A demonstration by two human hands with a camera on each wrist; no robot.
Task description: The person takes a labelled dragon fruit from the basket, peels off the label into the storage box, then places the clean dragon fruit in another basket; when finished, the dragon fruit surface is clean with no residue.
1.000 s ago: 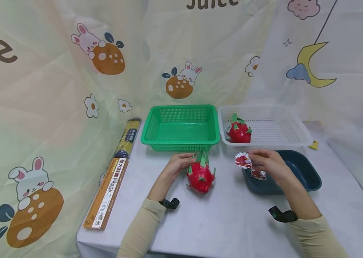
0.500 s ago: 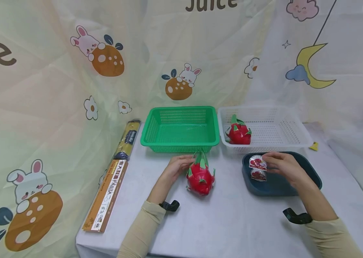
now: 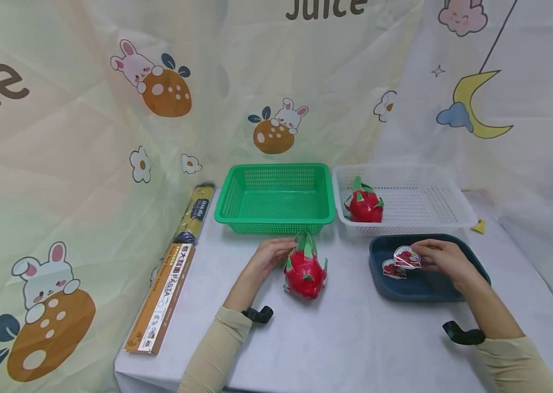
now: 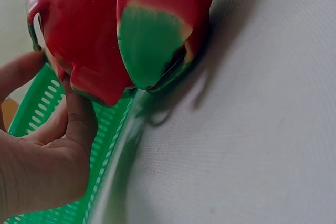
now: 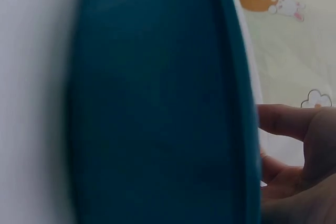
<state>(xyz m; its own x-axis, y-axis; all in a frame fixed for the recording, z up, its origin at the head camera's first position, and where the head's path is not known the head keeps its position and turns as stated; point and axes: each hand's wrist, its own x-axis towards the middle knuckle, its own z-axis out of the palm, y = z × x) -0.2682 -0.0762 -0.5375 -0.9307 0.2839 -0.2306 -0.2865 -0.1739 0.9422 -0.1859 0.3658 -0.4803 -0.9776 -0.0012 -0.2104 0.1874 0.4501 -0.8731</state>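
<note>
My left hand (image 3: 270, 256) holds a red toy dragon fruit (image 3: 305, 273) by its upper left side, near the green leaf tips. In the left wrist view, thumb and fingers pinch the edge of the fruit's glossy red skin (image 4: 79, 24). Between the fingertips of my right hand (image 3: 445, 262) is a small round-topped label with a red fruit picture (image 3: 407, 257), over the dark blue basin (image 3: 431, 292). A similar label (image 3: 394, 269) lies just left of it inside the basin. The basin's wall hides the right fingertips in the right wrist view.
A green basket (image 3: 276, 224) stands behind the left hand. Beside it, a white basket (image 3: 428, 222) contains another dragon fruit (image 3: 365, 206). Along the table's left edge lie a pasta box (image 3: 161, 297) and a yellow noodle packet (image 3: 195, 213). A yellow scrap (image 3: 479, 226) sits at right.
My right hand has moved right and slightly down, carrying the label from the basin's left edge to above its inside. The left hand and its dragon fruit have stayed put.
</note>
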